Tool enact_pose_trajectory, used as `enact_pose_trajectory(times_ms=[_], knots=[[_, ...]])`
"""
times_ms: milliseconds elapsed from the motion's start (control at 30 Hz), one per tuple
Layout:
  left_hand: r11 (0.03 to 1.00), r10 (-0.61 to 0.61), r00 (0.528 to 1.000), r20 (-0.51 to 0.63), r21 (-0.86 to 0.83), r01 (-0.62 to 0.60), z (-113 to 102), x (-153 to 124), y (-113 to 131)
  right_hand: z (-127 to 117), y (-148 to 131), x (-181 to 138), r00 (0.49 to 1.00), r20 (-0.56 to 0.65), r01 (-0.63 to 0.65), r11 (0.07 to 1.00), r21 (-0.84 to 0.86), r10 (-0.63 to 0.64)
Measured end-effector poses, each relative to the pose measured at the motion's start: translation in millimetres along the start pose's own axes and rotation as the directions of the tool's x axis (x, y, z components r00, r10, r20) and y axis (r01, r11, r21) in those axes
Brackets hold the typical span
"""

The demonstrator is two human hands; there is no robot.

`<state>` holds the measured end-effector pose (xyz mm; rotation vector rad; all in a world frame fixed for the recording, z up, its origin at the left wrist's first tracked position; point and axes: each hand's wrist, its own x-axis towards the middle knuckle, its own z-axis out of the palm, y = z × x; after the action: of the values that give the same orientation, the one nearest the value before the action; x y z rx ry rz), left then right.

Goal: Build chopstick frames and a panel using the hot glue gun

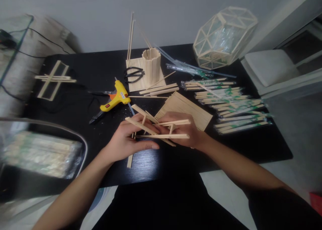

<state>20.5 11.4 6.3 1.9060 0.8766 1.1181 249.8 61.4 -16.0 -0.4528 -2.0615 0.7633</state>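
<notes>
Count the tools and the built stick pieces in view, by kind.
Glue gun: 1
Scissors: 1
Stick cup: 1
Faceted stick cage: 1
Open stick frames: 2, the held frame in the left hand and right hand, the other frame lying far left
Flat stick panels: 2
Total: 8
Dark tool by the glue gun, too blurred, not counted.

Both hands, left hand (127, 139) and right hand (182, 131), grip a wooden stick frame (157, 127) above the table (85, 72) near its front edge; a yellow glue gun (115, 97) lies just behind.
</notes>
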Motion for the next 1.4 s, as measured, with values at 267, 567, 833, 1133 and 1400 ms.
enact_pose_trajectory(times_ms=[267,567,833,1133,1400], knots=[[1.0,-0.026,0.999,-0.018,-0.01,0.026,1.9,0.6,-1.5,5.0,3.3,0.0,1.0,-0.002,0.014,1.0,-0.025,-0.014],[0.999,-0.028,1.0,0.0,0.015,0.028,2.0,0.5,-2.2,6.1,3.3,-0.7,0.999,0.014,0.033,0.999,-0.01,-0.033],[0.999,-0.038,0.999,0.006,-0.02,0.038,2.3,1.3,-4.3,6.8,2.7,0.9,0.998,0.002,0.058,0.998,-0.032,-0.058],[0.999,-0.049,0.999,0.006,0.01,0.049,1.7,0.9,-4.5,5.6,3.9,-0.3,0.999,0.021,0.033,0.999,-0.026,-0.033],[0.999,-0.039,0.999,0.001,0.029,0.039,1.8,1.1,-5.0,6.5,5.8,-0.6,0.999,0.016,0.03,0.999,-0.029,-0.03]])
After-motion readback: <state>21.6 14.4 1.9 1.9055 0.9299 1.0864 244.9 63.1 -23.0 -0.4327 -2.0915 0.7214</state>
